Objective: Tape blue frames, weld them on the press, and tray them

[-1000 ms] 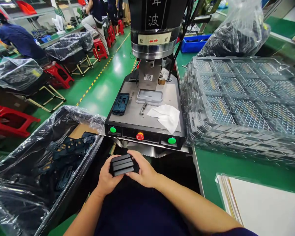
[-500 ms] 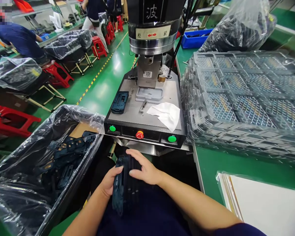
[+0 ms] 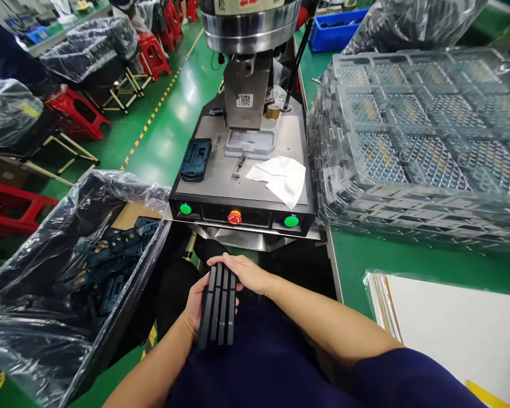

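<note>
Several dark plastic housings (image 3: 219, 306) are stacked side by side in front of my body, their long edges facing up. My left hand (image 3: 196, 303) wraps round the stack from the left, and some of its fingertips show on the right side. Across the top end lies my right hand (image 3: 242, 272), its fingers closed over the edges. Beyond my hands stands a press machine with a metal head (image 3: 245, 96) above a grey fixture (image 3: 250, 143). One dark blue housing (image 3: 196, 160) lies on the plate left of the fixture, and a white cloth (image 3: 280, 177) lies to the right.
At left, a bin lined with clear plastic (image 3: 34, 266) holds several dark blue parts (image 3: 114, 249). Stacked clear trays (image 3: 408, 147) stand at right, with white sheets (image 3: 459, 328) nearer me. Green buttons (image 3: 291, 221) and a red stop button (image 3: 234, 217) line the machine's front.
The housings have turned in my hands, so their stacked edges now face up. My right hand has closed over their top end. The camera view has tilted down.
</note>
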`<state>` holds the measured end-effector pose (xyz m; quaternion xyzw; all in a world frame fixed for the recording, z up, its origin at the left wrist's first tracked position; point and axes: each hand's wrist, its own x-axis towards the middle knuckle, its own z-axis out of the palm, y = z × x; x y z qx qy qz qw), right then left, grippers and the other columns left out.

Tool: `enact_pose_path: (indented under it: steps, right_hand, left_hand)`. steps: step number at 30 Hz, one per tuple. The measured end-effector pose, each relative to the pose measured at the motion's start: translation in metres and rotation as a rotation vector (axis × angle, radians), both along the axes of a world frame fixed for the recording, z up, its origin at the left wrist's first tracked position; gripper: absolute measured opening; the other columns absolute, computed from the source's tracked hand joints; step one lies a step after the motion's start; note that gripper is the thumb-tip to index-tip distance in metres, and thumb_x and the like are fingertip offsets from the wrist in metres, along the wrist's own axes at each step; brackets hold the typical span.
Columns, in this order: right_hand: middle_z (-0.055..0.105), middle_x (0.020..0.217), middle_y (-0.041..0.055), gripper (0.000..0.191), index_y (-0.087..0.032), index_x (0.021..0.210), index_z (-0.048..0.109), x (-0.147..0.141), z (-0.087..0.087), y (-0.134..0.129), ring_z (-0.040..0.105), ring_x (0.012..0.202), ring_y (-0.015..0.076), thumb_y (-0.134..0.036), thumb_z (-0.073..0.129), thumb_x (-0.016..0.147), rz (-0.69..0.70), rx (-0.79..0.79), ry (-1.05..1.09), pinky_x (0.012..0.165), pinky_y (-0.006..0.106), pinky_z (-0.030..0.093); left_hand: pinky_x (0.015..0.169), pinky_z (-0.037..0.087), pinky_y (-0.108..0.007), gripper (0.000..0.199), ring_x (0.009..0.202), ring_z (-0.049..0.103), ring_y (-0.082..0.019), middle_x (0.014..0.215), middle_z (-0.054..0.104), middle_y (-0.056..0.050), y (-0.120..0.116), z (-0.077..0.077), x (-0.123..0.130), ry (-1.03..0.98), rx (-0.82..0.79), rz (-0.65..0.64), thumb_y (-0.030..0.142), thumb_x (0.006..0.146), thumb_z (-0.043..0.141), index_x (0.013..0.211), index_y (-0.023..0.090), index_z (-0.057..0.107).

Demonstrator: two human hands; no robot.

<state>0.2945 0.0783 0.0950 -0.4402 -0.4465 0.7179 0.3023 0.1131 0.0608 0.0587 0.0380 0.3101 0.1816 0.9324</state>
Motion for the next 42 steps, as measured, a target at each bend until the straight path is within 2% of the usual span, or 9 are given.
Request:
enact_pose_path:
  steps: [3,6,19,24,28,31,34,37,42]
  right_hand:
    - [0.068,0.093,0.0034,0.064,-0.025,0.117,0.068,0.001,-0.003,0.002,0.06,0.071,0.0141,-0.068,0.028,0.091,-0.007,0.103,-0.132,0.066,0.028,0.051]
    - [0.07,0.104,0.004,0.063,-0.025,0.116,0.069,0.003,-0.007,0.003,0.063,0.096,0.021,-0.066,0.026,0.093,-0.019,0.211,-0.262,0.089,0.036,0.048]
    - [0.071,0.105,0.0028,0.055,-0.025,0.118,0.066,0.009,-0.002,0.006,0.067,0.096,0.0217,-0.055,0.025,0.098,0.01,0.276,-0.318,0.088,0.037,0.049]
    - [0.059,0.131,0.0063,0.055,-0.026,0.134,0.052,0.007,-0.009,0.005,0.057,0.118,0.023,-0.059,0.035,0.094,-0.118,0.306,-0.289,0.102,0.041,0.043]
    - [0.047,0.142,0.0132,0.081,-0.023,0.149,0.028,0.003,-0.019,0.002,0.054,0.121,0.0242,-0.064,0.053,0.084,-0.198,0.102,-0.222,0.104,0.044,0.041]
    - [0.051,0.139,0.0103,0.088,-0.026,0.148,0.03,-0.003,-0.022,-0.003,0.054,0.12,0.0254,-0.062,0.066,0.076,-0.124,-0.005,-0.161,0.106,0.046,0.038]
    - [0.061,0.128,0.0042,0.074,-0.03,0.139,0.043,-0.01,-0.021,-0.006,0.057,0.116,0.0233,-0.051,0.072,0.074,-0.219,-0.093,0.031,0.103,0.042,0.042]
    - [0.07,0.105,0.0023,0.051,-0.025,0.126,0.051,-0.013,-0.02,-0.005,0.067,0.091,0.0183,-0.039,0.069,0.08,-0.314,-0.353,0.4,0.085,0.036,0.052]
    - [0.07,0.074,0.0051,0.028,-0.009,0.1,0.06,-0.009,-0.026,-0.006,0.065,0.062,0.0142,-0.033,0.054,0.088,-0.154,-0.804,0.757,0.067,0.027,0.051]
  left_hand:
    - [0.065,0.052,-0.032,0.052,0.071,0.065,-0.02,0.09,0.07,-0.011,0.002,-0.009,0.002,-0.026,0.015,-0.049,0.057,0.081,0.053,0.098,0.011,0.069]
    - [0.063,0.051,-0.03,0.054,0.067,0.063,-0.018,0.083,0.069,-0.011,0.005,-0.015,0.005,-0.035,0.02,-0.096,0.061,0.08,0.052,0.089,0.011,0.07]
    - [0.066,0.053,-0.035,0.053,0.075,0.067,-0.024,0.092,0.071,-0.013,0.01,-0.01,0.011,0.068,0.071,-0.075,0.057,0.077,0.058,0.102,0.012,0.068]
    - [0.077,0.055,-0.042,0.05,0.086,0.068,-0.03,0.095,0.072,-0.014,0.017,0.007,0.019,0.18,0.058,0.012,0.05,0.077,0.063,0.108,0.011,0.066]
    - [0.082,0.054,-0.039,0.045,0.089,0.069,-0.026,0.096,0.072,-0.011,0.027,0.022,0.026,0.49,0.142,0.317,0.045,0.079,0.067,0.11,0.014,0.064]
    - [0.088,0.052,-0.036,0.047,0.093,0.068,-0.023,0.101,0.072,-0.008,0.03,0.029,0.03,0.686,0.341,0.495,0.046,0.075,0.073,0.111,0.017,0.062]
    - [0.096,0.047,-0.037,0.047,0.104,0.064,-0.023,0.109,0.069,-0.007,0.027,0.034,0.03,0.721,0.453,0.501,0.049,0.076,0.071,0.112,0.019,0.061]
    - [0.104,0.04,-0.039,0.046,0.118,0.056,-0.025,0.118,0.065,-0.009,0.026,0.038,0.026,0.697,0.569,0.487,0.054,0.082,0.061,0.112,0.018,0.061]
    - [0.112,0.031,-0.04,0.063,0.134,0.04,-0.027,0.139,0.051,-0.009,0.039,0.044,0.006,0.631,0.854,0.453,0.048,0.076,0.07,0.131,0.025,0.051]
